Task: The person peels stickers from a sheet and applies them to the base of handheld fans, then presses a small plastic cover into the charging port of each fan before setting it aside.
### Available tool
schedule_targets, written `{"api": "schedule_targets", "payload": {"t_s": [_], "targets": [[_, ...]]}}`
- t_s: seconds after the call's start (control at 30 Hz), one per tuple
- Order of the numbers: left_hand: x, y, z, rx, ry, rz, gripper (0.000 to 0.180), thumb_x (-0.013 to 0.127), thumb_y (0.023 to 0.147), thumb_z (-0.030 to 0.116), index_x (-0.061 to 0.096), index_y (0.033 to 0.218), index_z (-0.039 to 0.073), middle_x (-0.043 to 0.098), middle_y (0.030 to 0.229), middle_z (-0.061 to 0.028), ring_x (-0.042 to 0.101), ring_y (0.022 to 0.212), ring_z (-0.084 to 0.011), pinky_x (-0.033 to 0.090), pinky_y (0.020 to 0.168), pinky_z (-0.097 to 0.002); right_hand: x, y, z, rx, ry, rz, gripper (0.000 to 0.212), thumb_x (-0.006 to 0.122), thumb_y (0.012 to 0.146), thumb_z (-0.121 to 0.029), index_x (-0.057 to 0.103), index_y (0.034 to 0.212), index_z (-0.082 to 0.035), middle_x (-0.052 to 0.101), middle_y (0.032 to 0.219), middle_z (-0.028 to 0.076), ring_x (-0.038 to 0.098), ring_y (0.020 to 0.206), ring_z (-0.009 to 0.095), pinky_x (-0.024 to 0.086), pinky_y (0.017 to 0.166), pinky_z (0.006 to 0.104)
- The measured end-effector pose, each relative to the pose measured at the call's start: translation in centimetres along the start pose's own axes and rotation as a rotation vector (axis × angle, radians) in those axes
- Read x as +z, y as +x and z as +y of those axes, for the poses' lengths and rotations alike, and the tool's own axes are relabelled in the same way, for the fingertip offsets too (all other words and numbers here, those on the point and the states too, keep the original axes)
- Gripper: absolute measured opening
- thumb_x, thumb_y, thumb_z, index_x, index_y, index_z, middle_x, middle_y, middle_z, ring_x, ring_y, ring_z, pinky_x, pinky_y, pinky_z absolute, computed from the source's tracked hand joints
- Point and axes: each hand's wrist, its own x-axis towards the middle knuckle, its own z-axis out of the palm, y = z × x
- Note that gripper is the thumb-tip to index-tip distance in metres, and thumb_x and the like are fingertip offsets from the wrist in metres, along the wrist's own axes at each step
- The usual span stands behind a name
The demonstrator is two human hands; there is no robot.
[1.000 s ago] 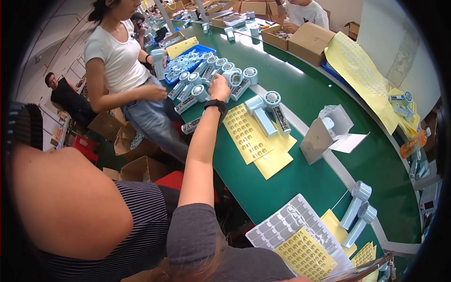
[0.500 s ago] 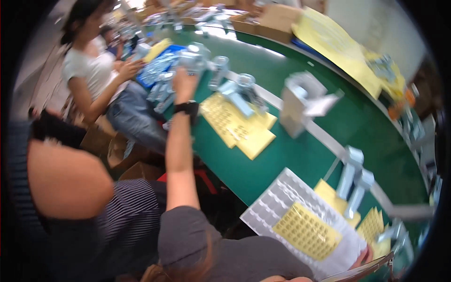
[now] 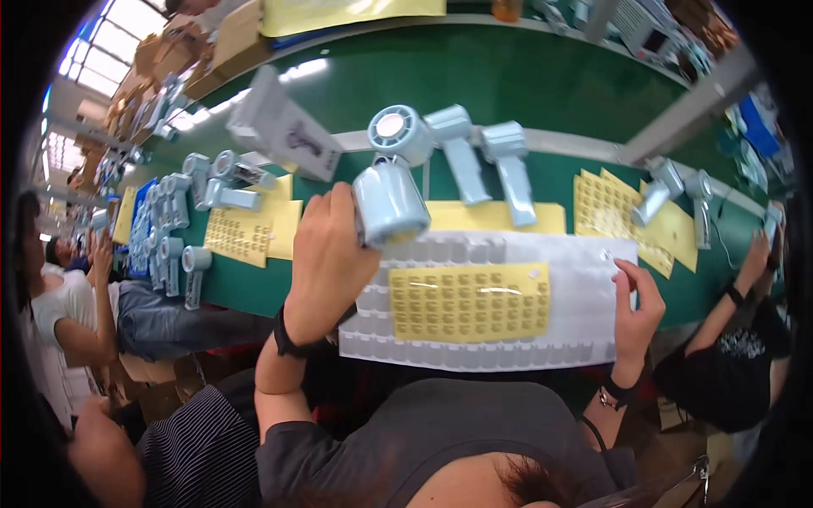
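Note:
My left hand (image 3: 330,254) is wrapped round a light-blue handheld fan (image 3: 391,201), raised over the far left part of a white sticker sheet (image 3: 584,296). Just behind it a second light-blue fan (image 3: 398,134) shows its round grille; whether my hand holds that one too I cannot tell. On the white sheet lies a yellow sheet (image 3: 470,300) with rows of small dark-printed labels. My right hand (image 3: 637,309) is at the white sheet's right end, thumb and forefinger drawn together; anything between them is too small to name.
Two more fans (image 3: 461,152) lie beyond the sheets. Further yellow label sheets (image 3: 605,207) and fans (image 3: 659,193) are to the right, and a row of fans (image 3: 169,203) to the left. A white box (image 3: 288,127) stands behind. Co-workers sit on both sides.
The view has swung from left to right. My left hand has come back from the fans at the left, carrying a fan over the sheets. My right hand now shows clearly.

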Motion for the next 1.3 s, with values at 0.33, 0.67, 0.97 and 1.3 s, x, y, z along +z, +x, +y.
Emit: {"api": "schedule_targets", "payload": {"t_s": [0.33, 0.67, 0.97, 1.3], "targets": [[9.3, 2.9, -3.3, -0.014, 0.152, -0.128, 0.044, 0.079, 0.073, 0.011, 0.046, 0.099, -0.002, 0.059, 0.083, -0.0204, 0.057, 0.085, -0.0413, 0.047, 0.073, -0.0486, 0.1, -3.5, 3.2, 0.018, 0.013, 0.019, 0.018, 0.067, 0.084, 0.002, 0.070, 0.101, -0.003, 0.064, 0.095, 0.009, 0.061, 0.082, 0.021, 0.049, 0.071, 0.0294], [5.7, 2.6, 0.7, -0.107, 0.033, -0.105, 0.041, 0.079, 0.081, 0.020, 0.048, 0.100, 0.000, 0.060, 0.087, -0.0172, 0.062, 0.077, -0.0378, 0.049, 0.068, -0.0443, -1.8, -10.8, 4.2, -0.065, -0.194, -0.021, 0.020, 0.070, 0.078, 0.002, 0.071, 0.095, -0.007, 0.062, 0.108, 0.011, 0.057, 0.096, 0.030, 0.047, 0.083, 0.0371], [9.9, -0.9, 7.1, 0.059, 0.048, -0.274, 0.040, 0.074, 0.084, 0.020, 0.050, 0.108, -0.001, 0.061, 0.100, -0.0214, 0.062, 0.093, -0.0400, 0.052, 0.076, -0.0433, -0.9, -11.6, 3.6, 0.002, -0.075, -0.002, 0.020, 0.070, 0.079, 0.002, 0.070, 0.098, -0.005, 0.062, 0.114, 0.011, 0.056, 0.102, 0.031, 0.045, 0.088, 0.0385], [5.5, -3.3, 5.0, 0.044, -0.284, -0.410, 0.064, 0.078, 0.077, 0.005, 0.046, 0.132, -0.002, 0.057, 0.114, -0.0209, 0.055, 0.111, -0.0380, 0.047, 0.094, -0.0409, -0.6, -12.5, 4.3, -0.004, -0.118, 0.016, 0.017, 0.069, 0.082, 0.002, 0.067, 0.098, -0.002, 0.062, 0.117, 0.013, 0.056, 0.109, 0.032, 0.046, 0.093, 0.0394]]}}
